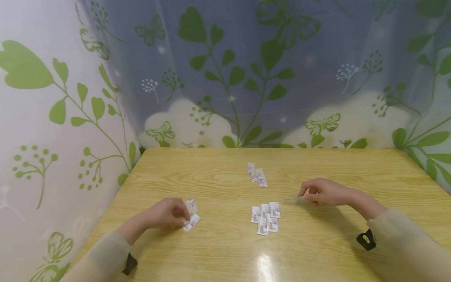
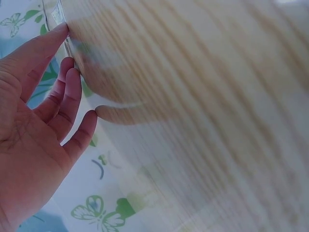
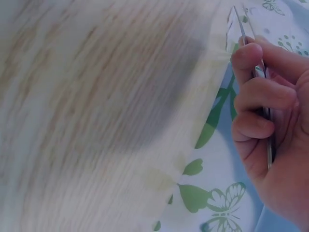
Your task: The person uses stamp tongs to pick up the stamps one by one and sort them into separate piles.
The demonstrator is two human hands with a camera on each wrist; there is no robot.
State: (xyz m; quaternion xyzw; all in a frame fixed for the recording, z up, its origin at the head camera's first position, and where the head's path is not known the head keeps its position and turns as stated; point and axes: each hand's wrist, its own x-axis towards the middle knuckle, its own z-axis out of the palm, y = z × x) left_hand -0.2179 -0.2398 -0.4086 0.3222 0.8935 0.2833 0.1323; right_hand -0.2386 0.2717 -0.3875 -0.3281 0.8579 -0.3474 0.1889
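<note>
My left hand [image 1: 167,212] is at the left of the table, its thumb and fingertips pinching the edge of a small flat packet [image 1: 193,222] with a grey print. A second packet [image 1: 192,205] lies just beyond it. In the left wrist view, the packet's clear edge [image 2: 58,14] shows beside the fingertips; the other fingers are loosely bent. On the right, my right hand [image 1: 327,192] grips slim metal tweezers [image 1: 295,198] above the table, tip pointing left. The right wrist view shows fingers curled round the tweezers [image 3: 241,28].
Several similar packets [image 1: 262,229] lie in a cluster at the middle of the wooden table [image 1: 218,250]. A smaller group of packets [image 1: 260,178] lies farther back. A leaf-patterned curtain [image 1: 225,90] hangs behind the table's back edge and along its left side.
</note>
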